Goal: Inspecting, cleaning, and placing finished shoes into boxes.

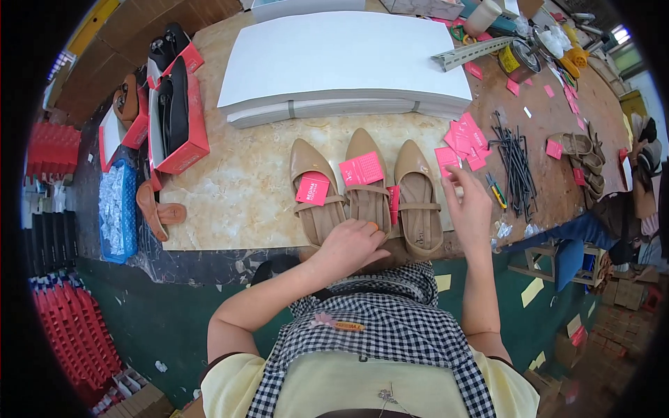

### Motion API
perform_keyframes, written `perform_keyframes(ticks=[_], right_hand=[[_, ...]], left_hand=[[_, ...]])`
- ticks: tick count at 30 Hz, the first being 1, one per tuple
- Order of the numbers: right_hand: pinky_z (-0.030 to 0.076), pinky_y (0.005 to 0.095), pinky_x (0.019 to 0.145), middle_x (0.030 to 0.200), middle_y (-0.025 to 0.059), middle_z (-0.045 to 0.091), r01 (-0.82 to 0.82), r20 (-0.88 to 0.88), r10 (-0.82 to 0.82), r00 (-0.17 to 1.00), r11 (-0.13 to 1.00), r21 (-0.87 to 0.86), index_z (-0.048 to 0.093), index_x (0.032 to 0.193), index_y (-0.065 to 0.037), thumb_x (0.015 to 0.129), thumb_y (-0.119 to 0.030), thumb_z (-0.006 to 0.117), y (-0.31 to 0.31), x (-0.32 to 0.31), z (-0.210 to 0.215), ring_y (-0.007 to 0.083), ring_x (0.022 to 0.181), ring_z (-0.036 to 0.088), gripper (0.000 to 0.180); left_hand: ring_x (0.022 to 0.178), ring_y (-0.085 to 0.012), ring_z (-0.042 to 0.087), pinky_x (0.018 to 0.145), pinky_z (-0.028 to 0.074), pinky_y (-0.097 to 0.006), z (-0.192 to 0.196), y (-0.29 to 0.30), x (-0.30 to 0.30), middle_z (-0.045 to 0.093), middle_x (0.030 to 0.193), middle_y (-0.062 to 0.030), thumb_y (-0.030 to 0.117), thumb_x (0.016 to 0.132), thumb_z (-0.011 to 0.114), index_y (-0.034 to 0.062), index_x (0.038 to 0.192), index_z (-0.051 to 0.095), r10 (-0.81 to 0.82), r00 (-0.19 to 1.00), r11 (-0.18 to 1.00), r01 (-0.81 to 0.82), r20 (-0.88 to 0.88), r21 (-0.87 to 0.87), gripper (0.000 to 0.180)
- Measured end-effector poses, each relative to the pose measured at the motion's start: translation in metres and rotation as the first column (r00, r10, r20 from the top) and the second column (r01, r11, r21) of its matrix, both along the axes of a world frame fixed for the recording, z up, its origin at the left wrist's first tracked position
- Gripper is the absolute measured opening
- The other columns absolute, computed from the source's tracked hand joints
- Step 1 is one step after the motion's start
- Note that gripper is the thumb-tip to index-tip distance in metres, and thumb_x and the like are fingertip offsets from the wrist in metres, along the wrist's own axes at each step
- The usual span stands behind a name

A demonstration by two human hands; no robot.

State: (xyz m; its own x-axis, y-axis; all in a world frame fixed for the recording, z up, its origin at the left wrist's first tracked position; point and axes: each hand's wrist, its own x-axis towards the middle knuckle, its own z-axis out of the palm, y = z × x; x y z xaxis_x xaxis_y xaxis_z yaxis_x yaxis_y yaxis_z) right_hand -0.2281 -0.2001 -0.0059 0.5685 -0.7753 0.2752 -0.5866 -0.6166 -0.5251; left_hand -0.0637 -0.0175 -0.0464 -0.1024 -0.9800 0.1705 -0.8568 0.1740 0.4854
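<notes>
Three tan pointed strap shoes stand side by side at the table's near edge: a left shoe, a middle shoe and a right shoe. Pink tags lie on the first two, one tag on the left and another tag on the middle. A narrow pink tag shows beside the middle shoe. My left hand has its fingers curled over the heel end of the middle shoe. Beside the right shoe, my right hand has thumb and fingers apart, close to loose pink tags.
Behind the shoes lies a thick stack of white sheets. Black hooked strips and small snips lie at right. Red shoe boxes, a brown sandal and a blue basket are at left. More shoes sit far right.
</notes>
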Motion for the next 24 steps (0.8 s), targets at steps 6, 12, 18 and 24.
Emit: perform_keyframes(ticks=[6, 12, 18, 24], right_hand=[[0.049, 0.0406, 0.074, 0.095, 0.0214, 0.061, -0.054, -0.092, 0.076, 0.993, 0.974, 0.222, 0.053, 0.13, 0.0, 0.089, -0.018, 0.062, 0.013, -0.023, -0.052, 0.036, 0.082, 0.062, 0.046], [0.052, 0.0337, 0.074, 0.106, 0.0167, 0.063, -0.075, 0.04, 0.064, 0.997, 0.866, 0.494, 0.055, 0.129, 0.0, 0.091, -0.016, 0.061, 0.02, -0.036, -0.032, 0.0264, 0.084, 0.064, 0.041], [0.052, 0.0313, 0.082, 0.123, 0.0129, 0.058, -0.083, 0.293, -0.088, 0.952, 0.847, 0.525, 0.045, 0.139, -0.007, 0.091, -0.013, 0.061, 0.029, -0.038, -0.016, 0.0214, 0.101, 0.062, 0.051], [0.045, 0.0433, 0.102, 0.132, 0.0169, 0.053, -0.599, 0.453, -0.755, 0.475, 0.1, 0.795, 0.036, 0.142, 0.001, 0.1, -0.037, 0.041, 0.019, -0.033, -0.024, 0.0291, 0.121, 0.054, 0.056]], left_hand=[[0.125, -0.0372, 0.043, 0.102, 0.035, -0.054, 0.032, -0.145, 0.094, 0.052, 0.126, -0.0184, 0.038, 0.086, 0.061, 0.0175, 0.111, 0.067, 0.329, 0.904, 0.884, -0.194, 0.272, -0.424, 0.033], [0.141, -0.0373, 0.023, 0.104, 0.009, -0.075, -0.011, -0.236, 0.215, 0.032, 0.15, -0.0177, 0.048, 0.096, 0.041, 0.0295, 0.144, 0.04, 0.621, 0.687, 0.777, -0.602, 0.376, -0.183, 0.051], [0.104, -0.0344, 0.055, 0.089, 0.045, -0.047, 0.014, -0.227, 0.173, 0.058, 0.104, -0.0182, 0.03, 0.088, 0.059, 0.0092, 0.112, 0.065, 0.54, 0.841, 0.805, -0.508, 0.024, -0.306, 0.033], [0.108, -0.0256, 0.057, 0.095, 0.044, -0.038, 0.088, -0.068, -0.032, 0.061, 0.104, -0.0116, 0.02, 0.074, 0.069, 0.0046, 0.075, 0.062, -0.588, 0.777, 0.792, 0.497, -0.225, -0.355, 0.017]])
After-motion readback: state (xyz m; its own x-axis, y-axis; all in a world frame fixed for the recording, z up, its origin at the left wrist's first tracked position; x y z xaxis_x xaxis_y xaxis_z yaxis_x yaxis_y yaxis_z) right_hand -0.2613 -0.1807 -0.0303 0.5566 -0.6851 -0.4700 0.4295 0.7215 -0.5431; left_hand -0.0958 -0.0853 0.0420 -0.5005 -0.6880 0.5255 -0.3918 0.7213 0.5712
